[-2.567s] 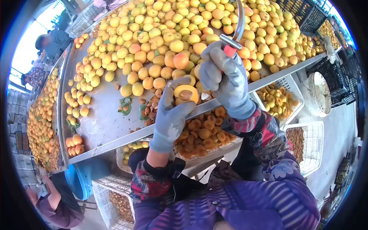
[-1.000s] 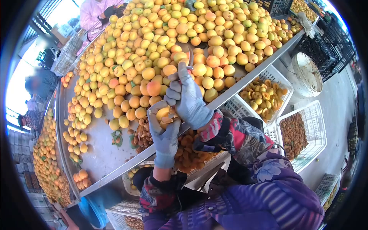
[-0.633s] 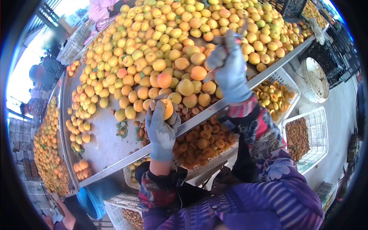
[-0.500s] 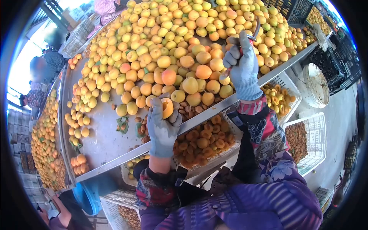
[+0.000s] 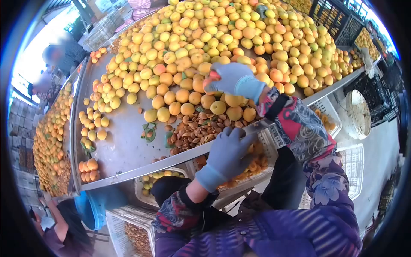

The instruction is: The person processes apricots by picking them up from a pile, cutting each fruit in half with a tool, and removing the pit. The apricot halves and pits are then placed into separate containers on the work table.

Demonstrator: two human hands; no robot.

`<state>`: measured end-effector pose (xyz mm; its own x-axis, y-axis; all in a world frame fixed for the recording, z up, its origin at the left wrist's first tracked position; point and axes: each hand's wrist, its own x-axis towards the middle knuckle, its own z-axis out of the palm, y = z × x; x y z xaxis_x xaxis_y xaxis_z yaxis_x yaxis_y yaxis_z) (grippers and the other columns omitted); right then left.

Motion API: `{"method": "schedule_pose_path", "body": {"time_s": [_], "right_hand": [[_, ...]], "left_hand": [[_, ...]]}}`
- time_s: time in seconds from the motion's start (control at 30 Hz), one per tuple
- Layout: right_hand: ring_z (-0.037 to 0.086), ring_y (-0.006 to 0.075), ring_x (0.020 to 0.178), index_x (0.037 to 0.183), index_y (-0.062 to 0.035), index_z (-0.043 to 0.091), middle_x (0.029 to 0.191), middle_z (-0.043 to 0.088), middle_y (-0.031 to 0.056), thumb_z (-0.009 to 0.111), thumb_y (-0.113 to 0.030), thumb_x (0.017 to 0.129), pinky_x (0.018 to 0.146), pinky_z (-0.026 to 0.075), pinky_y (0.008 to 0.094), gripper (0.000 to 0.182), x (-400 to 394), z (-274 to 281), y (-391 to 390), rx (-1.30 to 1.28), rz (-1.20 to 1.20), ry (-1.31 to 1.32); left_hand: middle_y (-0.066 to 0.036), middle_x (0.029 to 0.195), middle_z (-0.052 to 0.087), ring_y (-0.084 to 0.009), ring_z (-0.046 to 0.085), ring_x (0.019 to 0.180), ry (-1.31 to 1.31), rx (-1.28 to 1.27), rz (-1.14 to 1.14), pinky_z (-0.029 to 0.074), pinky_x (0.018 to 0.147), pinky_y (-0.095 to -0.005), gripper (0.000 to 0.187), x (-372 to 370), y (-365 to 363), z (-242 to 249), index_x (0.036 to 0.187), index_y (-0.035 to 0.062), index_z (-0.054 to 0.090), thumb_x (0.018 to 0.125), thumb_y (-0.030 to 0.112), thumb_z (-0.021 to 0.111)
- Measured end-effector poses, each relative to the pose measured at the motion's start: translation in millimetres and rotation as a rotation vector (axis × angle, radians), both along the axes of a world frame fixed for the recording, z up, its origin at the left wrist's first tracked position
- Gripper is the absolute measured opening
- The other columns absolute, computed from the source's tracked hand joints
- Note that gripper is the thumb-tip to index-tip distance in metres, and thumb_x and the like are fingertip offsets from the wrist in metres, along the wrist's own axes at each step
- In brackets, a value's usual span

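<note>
My left hand (image 5: 226, 155), in a grey-blue glove, hangs over the table's front edge above a crate of halved apricots (image 5: 258, 165). Its fingers are apart and I see nothing held in them. My gloved right hand (image 5: 237, 79) reaches over the pile of whole apricots (image 5: 188, 49), its fingers curled. A red part of a cutting tool (image 5: 214, 75) shows at those fingers; its blade is hidden. Between the whole fruit and the table edge lies a heap of brown apricot stones (image 5: 195, 130).
The metal table (image 5: 124, 137) has a raised front rim. Below are a crate of yellow-green fruit (image 5: 182, 171), a crate of stones (image 5: 137, 240) and a blue bucket (image 5: 95, 214). A white bucket (image 5: 358, 113) and black crates (image 5: 338, 21) stand right. Other people are at left.
My left hand has moved down and right, off the table edge, and the halved apricot has left it. My right hand has swung left and down over the pile with the tool. The view has shifted.
</note>
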<state>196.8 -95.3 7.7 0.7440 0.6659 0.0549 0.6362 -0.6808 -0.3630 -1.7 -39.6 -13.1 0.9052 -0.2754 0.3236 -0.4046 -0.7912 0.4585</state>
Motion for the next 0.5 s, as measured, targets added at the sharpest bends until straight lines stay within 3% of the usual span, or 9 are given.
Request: {"method": "schedule_pose_path", "body": {"time_s": [0.1,0.13,0.2,0.23,0.27,0.3,0.33,0.4,0.5], "right_hand": [[0.064,0.0320,0.090,0.099,-0.0112,0.060,0.094,0.066,0.0119,0.066,-0.055,0.075,0.075,0.049,0.0413,0.051,1,-4,17,-0.171,0.059,-0.008],[0.064,0.0293,0.089,0.098,-0.0125,0.061,0.092,0.067,0.0092,0.064,-0.053,0.073,0.078,0.049,0.0400,0.048,5,-6,15,-0.065,0.073,0.059],[0.064,0.0280,0.088,0.097,-0.0123,0.061,0.091,0.067,0.0086,0.066,-0.049,0.073,0.077,0.049,0.0381,0.045,5,-4,6,0.073,0.120,0.077],[0.064,0.0266,0.087,0.097,-0.0122,0.061,0.090,0.067,0.0080,0.069,-0.045,0.072,0.077,0.049,0.0361,0.042,-6,5,3,0.210,0.158,0.106],[0.064,0.0236,0.088,0.101,-0.0098,0.061,0.093,0.065,0.0077,0.075,-0.029,0.070,0.079,0.049,0.0331,0.039,-20,15,-5,0.444,0.195,0.323],[0.064,0.0236,0.088,0.101,-0.0098,0.061,0.093,0.065,0.0077,0.075,-0.029,0.070,0.079,0.049,0.0331,0.039,-33,22,-10,0.442,0.197,0.327],[0.063,0.0211,0.090,0.106,-0.0089,0.060,0.096,0.065,0.0069,0.076,-0.021,0.069,0.081,0.049,0.0315,0.042,-45,27,-15,0.567,0.242,0.384],[0.063,0.0186,0.092,0.110,-0.0079,0.059,0.099,0.064,0.0062,0.076,-0.013,0.067,0.082,0.049,0.0300,0.046,-63,23,-23,0.691,0.288,0.444],[0.060,0.0154,0.095,0.117,-0.0071,0.056,0.106,0.063,0.0041,0.075,-0.005,0.067,0.085,0.048,0.0293,0.054,-85,6,-30,0.750,0.286,0.256]], "left_hand": [[-0.010,0.102,0.064,-0.0291,0.060,0.078,-0.020,0.036,0.006,0.049,0.068,-0.0344,0.030,0,7,-1,0.110,0.0096,0.061,0.082,0.021,0.066],[-0.010,0.102,0.064,-0.0291,0.060,0.078,-0.028,0.033,0.017,0.049,0.068,-0.0344,0.030,3,13,-7,0.110,0.0096,0.061,0.082,0.021,0.066],[-0.008,0.106,0.063,-0.0224,0.061,0.082,0.094,-0.713,0.226,0.049,0.068,-0.0318,0.035,9,34,-19,0.118,0.0069,0.055,0.088,0.022,0.063],[-0.008,0.106,0.063,-0.0224,0.061,0.082,0.088,-0.715,0.233,0.049,0.068,-0.0318,0.035,11,44,-16,0.118,0.0069,0.055,0.088,0.022,0.063],[-0.008,0.109,0.062,-0.0200,0.061,0.085,0.137,-1.076,0.277,0.051,0.071,-0.0314,0.036,13,53,-13,0.122,0.0050,0.052,0.090,0.021,0.061],[-0.008,0.111,0.060,-0.0177,0.062,0.088,0.187,-1.437,0.317,0.052,0.073,-0.0309,0.038,15,59,-10,0.125,0.0031,0.050,0.093,0.020,0.059],[-0.008,0.111,0.060,-0.0177,0.062,0.088,0.186,-1.440,0.321,0.052,0.073,-0.0309,0.038,15,62,-8,0.125,0.0031,0.050,0.093,0.020,0.059],[-0.010,0.111,0.060,-0.0197,0.063,0.093,0.189,-1.794,0.025,0.053,0.079,-0.0336,0.043,16,63,-4,0.132,0.0006,0.044,0.092,0.013,0.058],[-0.010,0.116,0.057,-0.0165,0.061,0.098,0.232,-1.759,0.019,0.054,0.084,-0.0306,0.053,18,54,-3,0.135,0.0002,0.042,0.087,0.005,0.063]]}}
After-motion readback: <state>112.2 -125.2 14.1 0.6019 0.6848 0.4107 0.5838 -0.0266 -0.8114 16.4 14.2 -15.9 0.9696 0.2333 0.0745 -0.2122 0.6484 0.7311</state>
